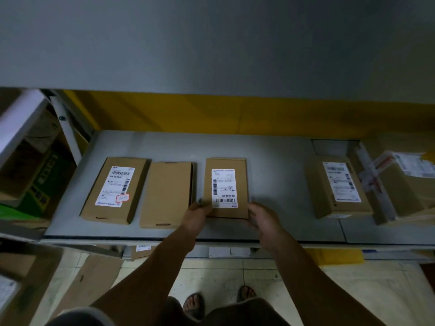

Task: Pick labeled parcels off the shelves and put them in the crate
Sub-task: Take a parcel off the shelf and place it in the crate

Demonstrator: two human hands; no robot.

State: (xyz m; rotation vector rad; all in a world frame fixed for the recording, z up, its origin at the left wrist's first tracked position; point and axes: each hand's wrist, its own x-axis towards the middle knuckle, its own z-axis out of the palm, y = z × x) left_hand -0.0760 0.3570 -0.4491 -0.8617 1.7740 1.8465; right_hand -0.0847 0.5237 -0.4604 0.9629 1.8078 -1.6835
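- The labeled parcel (225,188) lies flat on the grey shelf (277,165), near its middle. Its long axis runs from the front edge toward the back, and the label's wide barcode is at the near end.
- The left hand (197,214) grips the near-left corner, fingers curled round it.
- The right hand (262,216) holds the near-right corner the same way.
- A plain box (167,194) lies just beside it on the left, parallel to it, with a second labeled box (115,189) further left, slightly angled.

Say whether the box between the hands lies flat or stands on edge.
Flat: the box shows its broad labelled face upward, parallel to the shelf.
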